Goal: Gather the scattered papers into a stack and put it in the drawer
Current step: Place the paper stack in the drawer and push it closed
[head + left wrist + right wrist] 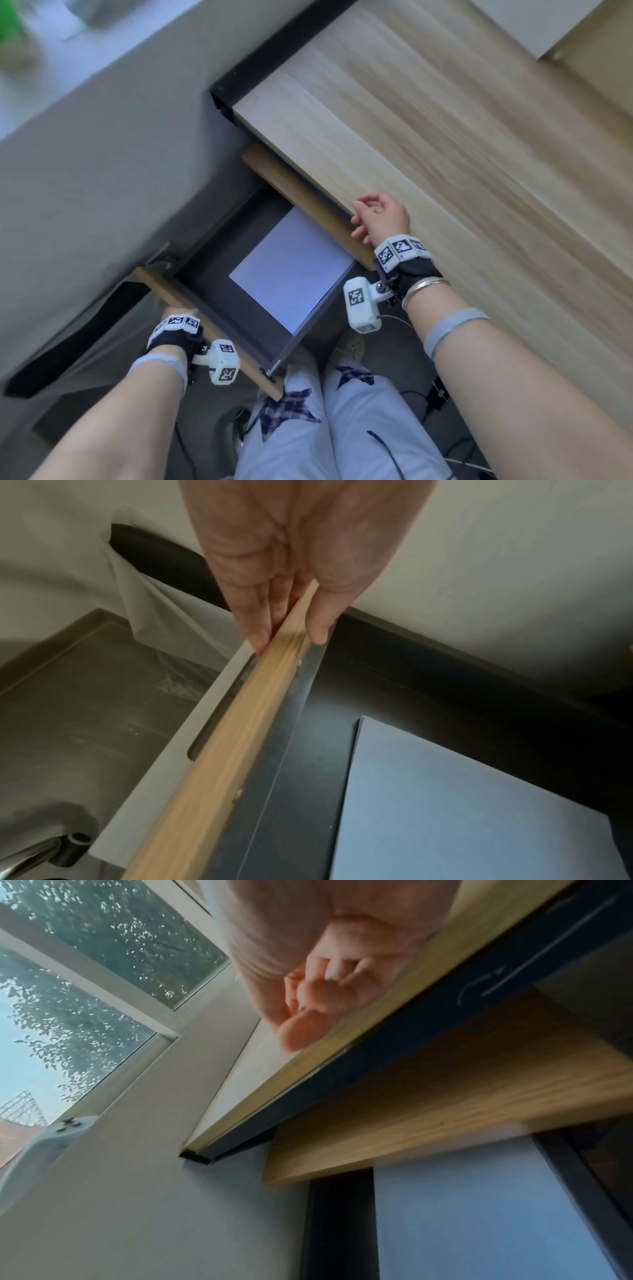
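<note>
A stack of white papers (291,270) lies flat on the dark bottom of the drawer (212,260), which is pulled out below the wooden desk top (445,137). The sheets (479,804) look squared up, with their far end under the desk. My left hand (178,313) holds the drawer's wooden front panel (240,737). The thumb is on the inner side and the fingers (257,620) on the outer side. My right hand (376,216) sits at the desk's front edge (377,1031), above the drawer. Its fingers (308,1001) are loosely curled and hold nothing.
A grey wall (85,171) runs along the drawer's left side. My legs (308,428) are right below the drawer's near corner, with cables (435,397) on the floor beside them. A window (85,974) is beyond the desk.
</note>
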`<state>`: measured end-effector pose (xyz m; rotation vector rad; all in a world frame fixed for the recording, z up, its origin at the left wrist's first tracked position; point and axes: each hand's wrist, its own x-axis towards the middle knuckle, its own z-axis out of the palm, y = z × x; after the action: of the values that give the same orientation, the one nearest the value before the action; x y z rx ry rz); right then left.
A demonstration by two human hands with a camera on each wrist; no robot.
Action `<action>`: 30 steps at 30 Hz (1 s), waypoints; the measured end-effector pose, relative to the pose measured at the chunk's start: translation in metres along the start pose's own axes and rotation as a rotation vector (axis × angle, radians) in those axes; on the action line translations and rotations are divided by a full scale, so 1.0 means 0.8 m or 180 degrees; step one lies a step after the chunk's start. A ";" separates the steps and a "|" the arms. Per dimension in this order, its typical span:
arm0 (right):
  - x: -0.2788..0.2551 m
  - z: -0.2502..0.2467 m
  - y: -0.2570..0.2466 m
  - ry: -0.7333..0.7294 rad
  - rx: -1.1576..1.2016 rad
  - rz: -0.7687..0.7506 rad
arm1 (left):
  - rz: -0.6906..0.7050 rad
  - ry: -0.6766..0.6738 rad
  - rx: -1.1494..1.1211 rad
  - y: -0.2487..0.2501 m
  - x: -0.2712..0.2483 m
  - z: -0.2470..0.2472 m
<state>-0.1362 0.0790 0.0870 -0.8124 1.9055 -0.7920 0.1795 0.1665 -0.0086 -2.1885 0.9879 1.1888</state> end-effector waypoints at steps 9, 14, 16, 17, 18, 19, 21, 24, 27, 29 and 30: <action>0.047 -0.050 -0.005 -0.0045 -0.0276 0.0309 | 0.0010 0.0293 -0.1620 0.063 0.026 0.008; 0.052 -0.049 -0.002 -0.0077 -0.0200 0.0362 | 0.0361 -0.0038 -0.2028 0.112 0.025 0.015; 0.053 -0.051 -0.004 -0.0128 -0.0203 0.0374 | 0.0456 -0.0193 -0.2051 0.132 0.031 0.022; 0.054 -0.052 -0.004 -0.0168 -0.0191 0.0388 | 0.0499 -0.0320 -0.2101 0.141 0.035 0.026; 0.055 -0.054 -0.005 -0.0205 -0.0175 0.0407 | 0.0532 -0.0459 -0.2157 0.151 0.034 0.029; 0.056 -0.055 -0.005 -0.0232 -0.0160 0.0428 | 0.0546 -0.0570 -0.2192 0.163 0.035 0.033; 0.057 -0.056 -0.006 -0.0269 -0.0147 0.0446 | 0.0606 -0.0656 -0.2150 0.184 0.035 0.037; 0.057 -0.057 -0.005 -0.0298 -0.0148 0.0422 | 0.0777 -0.0736 -0.2180 0.218 0.029 0.032; 0.055 -0.060 -0.005 -0.0315 -0.0141 0.0414 | 0.0962 -0.0793 -0.2162 0.239 0.044 0.032; 0.055 -0.060 -0.005 -0.0319 -0.0163 0.0407 | 0.1061 -0.0788 -0.2251 0.248 0.049 0.032; 0.055 -0.061 -0.005 -0.0326 -0.0177 0.0403 | 0.1056 -0.0814 -0.2267 0.253 0.046 0.029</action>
<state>-0.1956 0.0517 0.0885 -0.7439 1.8743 -0.6114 0.0252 0.0396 -0.0627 -2.3218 0.9307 2.1869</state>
